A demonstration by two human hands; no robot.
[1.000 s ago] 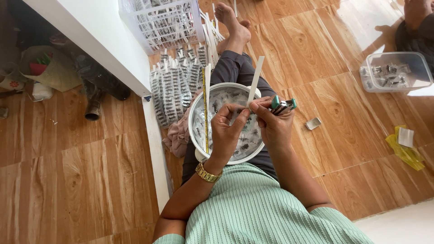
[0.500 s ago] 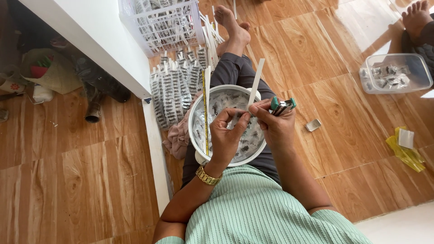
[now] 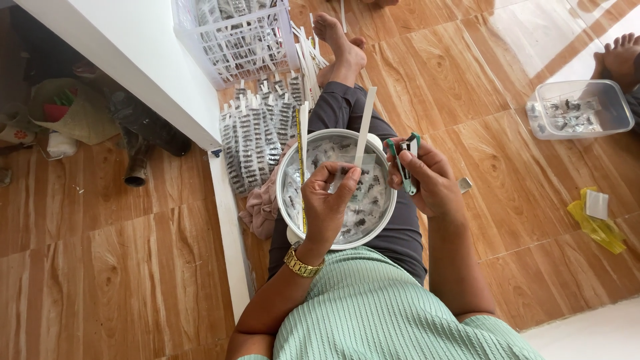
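A: What does the left hand (image 3: 327, 200) hold?
B: Its fingers are pinched shut on the lower end of a white strip (image 3: 364, 130), which rises upright and tilts slightly away from the body. The hand hovers over a round white bowl (image 3: 283, 200) resting on the seated person's lap.

A: And the right hand (image 3: 427, 180)?
B: It is curled closed around a small pair of green-handled snips (image 3: 405, 157), held just beside the bowl's right rim, blades pointing upward.

A: What does the bowl contain?
B: Small clear packets with dark pieces inside; a second long strip with a yellow edge (image 3: 302, 167) lies across its left side.

A: What surrounds the person?
B: Rows of filled packets (image 3: 257, 137) lie on the wooden floor (image 3: 133, 253) to the left of the outstretched leg, near a white lattice basket (image 3: 233, 40) holding more of them. A pinkish cloth (image 3: 261, 207) sits beside the bowl's left side. Well apart to the right stands a clear plastic container (image 3: 580, 110), with another person's foot (image 3: 620, 57) above it, and yellow wrappers (image 3: 597, 223) lie lower right.
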